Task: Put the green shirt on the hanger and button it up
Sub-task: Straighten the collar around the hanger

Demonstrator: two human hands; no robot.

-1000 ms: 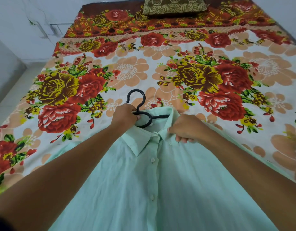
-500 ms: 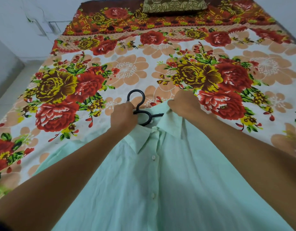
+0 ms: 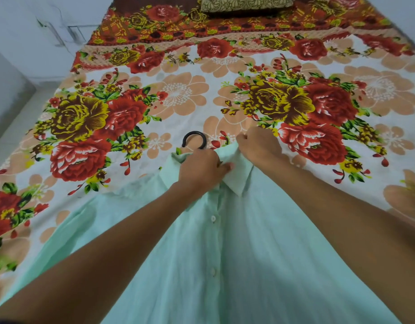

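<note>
Head view. Green shirt (image 3: 225, 265) lies flat, front up, on the bed (image 3: 178, 94), running from the near edge toward the middle; collar end points to the far edge. Placket closed where visible, white buttons in a line down the centre. Black hanger (image 3: 194, 139): only the hook shows, a dark arc on the sheet just beyond the collar; the rest is hidden under cloth and hand.

Left hand (image 3: 200, 169): over the collar's left half, fingers curled and bunching the collar cloth at the neck opening. Whether it also grips the hanger neck underneath cannot be told.

Right hand (image 3: 258, 147): at the collar's right side, just beside the left hand, fingers curled, pinching the top edge of the collar band and lifting it slightly off the sheet.

Bed cover is a floral print, red and yellow roses. A patterned pillow (image 3: 245, 3) sits at the far edge, well apart from the shirt.
</note>
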